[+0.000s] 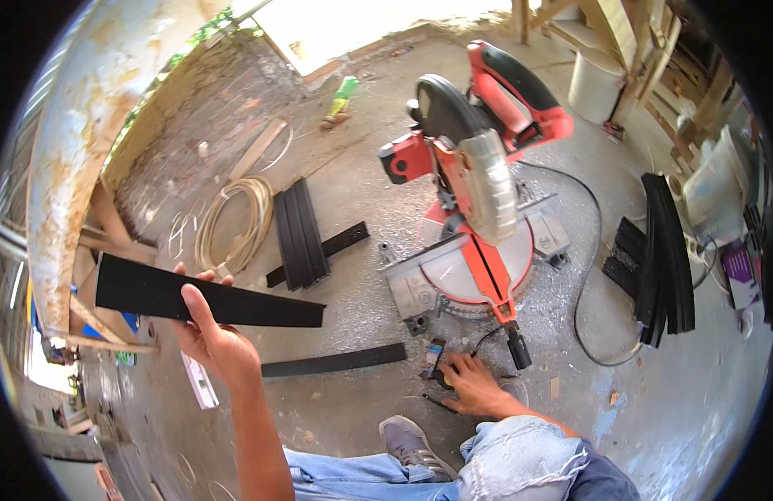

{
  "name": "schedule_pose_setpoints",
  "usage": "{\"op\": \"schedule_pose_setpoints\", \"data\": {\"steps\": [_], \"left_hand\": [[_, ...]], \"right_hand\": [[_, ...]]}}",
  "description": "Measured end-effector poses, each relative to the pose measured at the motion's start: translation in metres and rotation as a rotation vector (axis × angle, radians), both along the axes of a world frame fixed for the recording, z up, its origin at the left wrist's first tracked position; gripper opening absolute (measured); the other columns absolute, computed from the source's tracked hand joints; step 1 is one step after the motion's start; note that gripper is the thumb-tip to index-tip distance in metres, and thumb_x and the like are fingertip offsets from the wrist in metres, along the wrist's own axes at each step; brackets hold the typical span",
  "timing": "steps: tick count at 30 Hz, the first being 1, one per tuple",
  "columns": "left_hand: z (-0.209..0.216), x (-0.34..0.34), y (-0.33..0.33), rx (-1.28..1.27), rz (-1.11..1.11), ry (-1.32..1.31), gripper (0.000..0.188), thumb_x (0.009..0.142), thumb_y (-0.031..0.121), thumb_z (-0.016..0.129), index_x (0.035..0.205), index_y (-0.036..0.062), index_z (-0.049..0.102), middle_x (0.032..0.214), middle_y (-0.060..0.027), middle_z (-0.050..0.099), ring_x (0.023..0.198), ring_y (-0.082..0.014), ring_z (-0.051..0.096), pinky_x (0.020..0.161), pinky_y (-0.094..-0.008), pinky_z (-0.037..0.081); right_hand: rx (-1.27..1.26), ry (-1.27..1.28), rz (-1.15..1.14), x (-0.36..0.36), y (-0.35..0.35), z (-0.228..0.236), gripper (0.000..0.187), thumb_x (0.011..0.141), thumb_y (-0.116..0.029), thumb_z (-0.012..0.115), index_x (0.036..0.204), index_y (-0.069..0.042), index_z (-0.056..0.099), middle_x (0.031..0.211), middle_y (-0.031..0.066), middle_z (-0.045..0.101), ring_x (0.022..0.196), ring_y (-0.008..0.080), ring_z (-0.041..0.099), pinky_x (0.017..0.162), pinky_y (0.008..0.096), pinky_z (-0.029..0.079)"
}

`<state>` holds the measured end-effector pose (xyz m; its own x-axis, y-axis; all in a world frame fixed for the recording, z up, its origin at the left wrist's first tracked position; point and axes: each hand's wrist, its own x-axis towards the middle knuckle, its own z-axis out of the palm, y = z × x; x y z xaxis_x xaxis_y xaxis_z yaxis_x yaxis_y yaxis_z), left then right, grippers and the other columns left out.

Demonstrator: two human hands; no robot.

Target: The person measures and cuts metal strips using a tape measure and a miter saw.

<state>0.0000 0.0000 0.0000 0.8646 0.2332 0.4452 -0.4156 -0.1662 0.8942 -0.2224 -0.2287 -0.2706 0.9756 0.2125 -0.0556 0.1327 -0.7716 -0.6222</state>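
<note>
My left hand (219,346) is closed round a long black profile strip (140,288), raised above the floor at the left, thumb on its near face. Down on the floor, the fingers of my right hand (477,388) curl over a small black-and-yellow tape measure (442,377), mostly hidden beneath them. Beside those fingers lie a small box-like item (433,355) with a printed label and a thin black marker-like stick (439,404). A red and black mitre saw (453,179) stands on the floor ahead. Another black strip (345,361) lies between my hands.
Several black profiles (301,234) lie left of the saw, next to a coil of beige cable (234,221). The saw's black cord (599,242) loops to the right, near more black profiles (666,259). A green bottle (343,96) and a white bucket (593,83) stand farther off.
</note>
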Motion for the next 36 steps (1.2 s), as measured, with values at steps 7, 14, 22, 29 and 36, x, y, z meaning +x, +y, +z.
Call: {"op": "schedule_pose_setpoints", "data": {"steps": [7, 14, 22, 29, 36], "left_hand": [[0.015, -0.032, 0.029, 0.036, 0.022, -0.239, 0.051, 0.108, 0.028, 0.047, 0.149, -0.0005, 0.036, 0.104, -0.0121, 0.064, 0.090, -0.0186, 0.063, 0.086, -0.0339, 0.052], [0.043, -0.019, 0.025, -0.071, -0.027, -0.255, 0.046, 0.106, 0.029, 0.053, 0.141, -0.0016, 0.049, 0.093, -0.0038, 0.061, 0.084, -0.0122, 0.056, 0.083, -0.0279, 0.045], [0.052, 0.000, -0.004, -0.136, -0.294, 0.060, 0.021, 0.103, 0.024, 0.058, 0.095, 0.0050, 0.060, 0.083, -0.0008, 0.059, 0.082, -0.0108, 0.054, 0.082, -0.0284, 0.041], [0.025, -0.008, -0.062, -0.257, -0.753, 0.312, 0.019, 0.096, 0.019, 0.069, 0.104, 0.0017, 0.069, 0.084, -0.0004, 0.066, 0.081, -0.0091, 0.062, 0.076, -0.0258, 0.048], [0.008, -0.015, -0.070, -0.321, -0.739, 0.546, 0.021, 0.080, 0.010, 0.085, 0.094, 0.0031, 0.071, 0.084, -0.0006, 0.069, 0.078, -0.0085, 0.063, 0.073, -0.0253, 0.050]], "right_hand": [[-0.204, -0.023, 0.164, 0.020, 0.016, -0.030, 0.062, 0.076, -0.031, 0.079, 0.126, -0.002, 0.058, 0.121, 0.0187, 0.059, 0.113, 0.0376, 0.055, 0.094, 0.0470, 0.047], [0.309, 0.220, 0.207, 0.073, -0.059, 0.114, 0.055, 0.086, -0.035, 0.077, 0.124, 0.002, 0.061, 0.104, 0.0218, 0.064, 0.097, 0.0327, 0.063, 0.084, 0.0409, 0.050], [0.201, -0.086, 0.226, 0.132, -0.072, 0.352, 0.041, 0.086, -0.024, 0.064, 0.118, 0.001, 0.056, 0.098, 0.0196, 0.063, 0.087, 0.0321, 0.063, 0.081, 0.0405, 0.049], [0.268, -0.469, -0.121, 0.142, -0.018, 0.335, 0.061, 0.083, -0.025, 0.077, 0.130, -0.001, 0.048, 0.100, 0.0215, 0.065, 0.091, 0.0340, 0.068, 0.083, 0.0412, 0.053], [0.217, -0.447, -0.099, 0.152, -0.015, 0.278, 0.064, 0.086, -0.030, 0.075, 0.133, 0.000, 0.044, 0.110, 0.0237, 0.063, 0.102, 0.0384, 0.066, 0.087, 0.0436, 0.053]]}}
